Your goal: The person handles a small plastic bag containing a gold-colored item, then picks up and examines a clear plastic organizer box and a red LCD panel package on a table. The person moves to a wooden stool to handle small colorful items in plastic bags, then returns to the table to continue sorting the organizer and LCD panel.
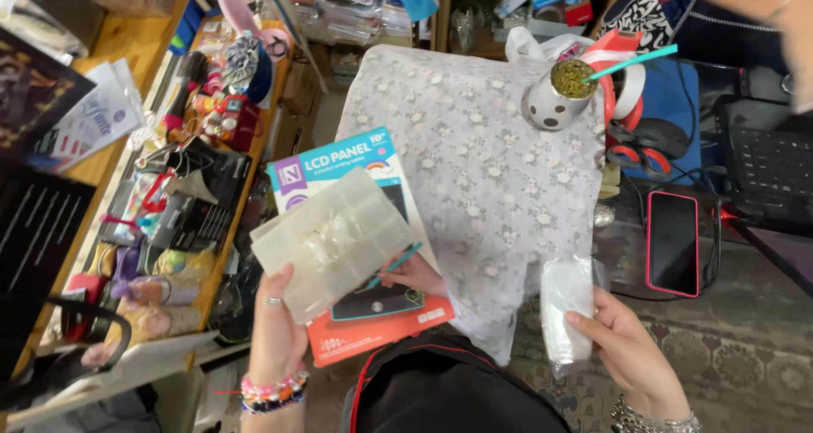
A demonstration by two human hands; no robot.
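Two things are filling your hands: your left hand [275, 335] is gripping the clear compartment box [332, 240] from below, over the tablet carton [364, 268]; your right hand [631, 348] is pinching a small plastic bag [567, 302]. Keep the box level while steadying it.

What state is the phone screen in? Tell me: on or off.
Off, by the look of it: the phone lies flat on the table beside the cloth, its screen wholly dark.
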